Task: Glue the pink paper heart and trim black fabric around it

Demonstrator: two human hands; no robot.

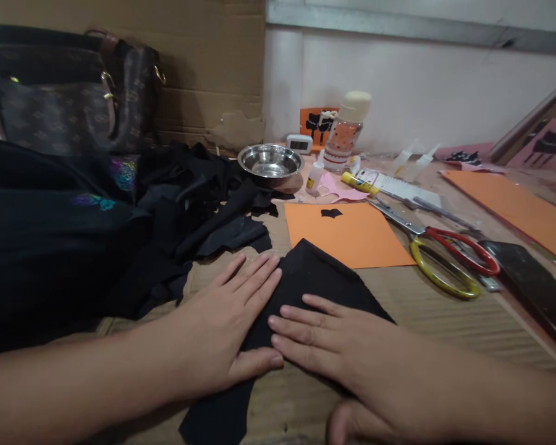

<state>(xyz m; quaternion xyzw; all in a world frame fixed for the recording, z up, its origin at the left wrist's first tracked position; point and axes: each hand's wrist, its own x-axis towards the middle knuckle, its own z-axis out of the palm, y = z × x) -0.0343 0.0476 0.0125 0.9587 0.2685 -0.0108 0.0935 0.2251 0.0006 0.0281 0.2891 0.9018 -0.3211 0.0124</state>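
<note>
A piece of black fabric (pixel 315 275) lies on the cardboard-covered table in front of me. My left hand (pixel 227 315) rests flat on its left side, fingers stretched out and together. My right hand (pixel 333 346) lies flat on its lower right part, fingers extended toward the left. Both palms press down on the cloth and grip nothing. Just beyond the fabric lies an orange paper sheet (pixel 352 238) with a small black cut-out shape (pixel 330 213) on it.
Scissors with red and yellow handles (pixel 445 253) lie right of the orange sheet, beside a dark phone (pixel 532 287). A heap of black fabric scraps (pixel 189 216) and a patterned handbag (pixel 74 93) fill the left. A steel bowl (pixel 270 161), glue bottle (pixel 314 176), glue stick (pixel 356 182) and bottle (pixel 347 130) stand behind.
</note>
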